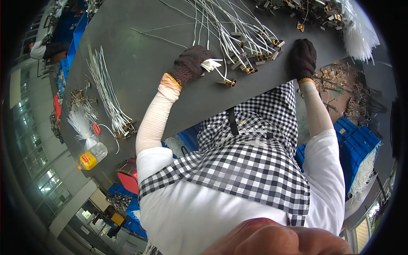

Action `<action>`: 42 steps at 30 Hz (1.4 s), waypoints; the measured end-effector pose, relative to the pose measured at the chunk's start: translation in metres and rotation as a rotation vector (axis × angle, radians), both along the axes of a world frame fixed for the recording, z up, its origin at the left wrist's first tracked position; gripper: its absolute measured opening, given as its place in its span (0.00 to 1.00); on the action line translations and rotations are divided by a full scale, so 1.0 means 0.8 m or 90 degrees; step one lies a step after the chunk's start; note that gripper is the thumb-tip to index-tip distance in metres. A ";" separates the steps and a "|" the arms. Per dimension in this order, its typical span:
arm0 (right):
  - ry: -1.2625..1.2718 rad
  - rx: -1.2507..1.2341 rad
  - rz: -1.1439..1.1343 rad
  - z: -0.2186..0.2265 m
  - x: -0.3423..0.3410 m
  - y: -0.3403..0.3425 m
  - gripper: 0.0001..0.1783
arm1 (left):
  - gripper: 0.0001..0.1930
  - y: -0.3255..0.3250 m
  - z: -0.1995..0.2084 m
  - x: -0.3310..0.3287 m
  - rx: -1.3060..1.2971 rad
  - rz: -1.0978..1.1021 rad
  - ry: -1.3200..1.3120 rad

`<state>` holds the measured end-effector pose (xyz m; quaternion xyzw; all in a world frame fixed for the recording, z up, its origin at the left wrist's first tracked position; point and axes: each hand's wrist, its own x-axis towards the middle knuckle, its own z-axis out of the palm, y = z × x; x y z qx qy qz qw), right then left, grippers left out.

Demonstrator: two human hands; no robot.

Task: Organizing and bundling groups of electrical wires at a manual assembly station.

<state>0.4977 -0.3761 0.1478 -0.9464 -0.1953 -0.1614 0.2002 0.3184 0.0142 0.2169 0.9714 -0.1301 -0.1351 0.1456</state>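
My left hand (190, 63), in a dark knitted glove, is closed around a bundle of short white tubes (211, 64) whose ends stick out past the fingers. Beside it, one white lead ends in a small brass-coloured metal piece (230, 83). My right hand (303, 57), gloved alike, lies near the table's edge with its fingers against the surface; nothing shows in it, and its fingertips are partly hidden. Between the hands lie several white wires (231, 44) fanned out, with grey and brass-coloured metal ends (261, 56) towards me.
A second bundle of white wires (106, 87) lies on the dark table (131, 63) at the left, near a plastic bottle (92, 156) and clear strips (83, 125). Metal parts (312, 10) are heaped at the far right beside more clear strips (359, 34). Blue crates (357, 144) stand right.
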 end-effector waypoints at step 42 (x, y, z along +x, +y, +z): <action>0.640 -0.849 0.356 -0.030 -0.360 -0.357 0.16 | 0.32 0.006 -0.049 -0.011 -0.022 0.119 -0.001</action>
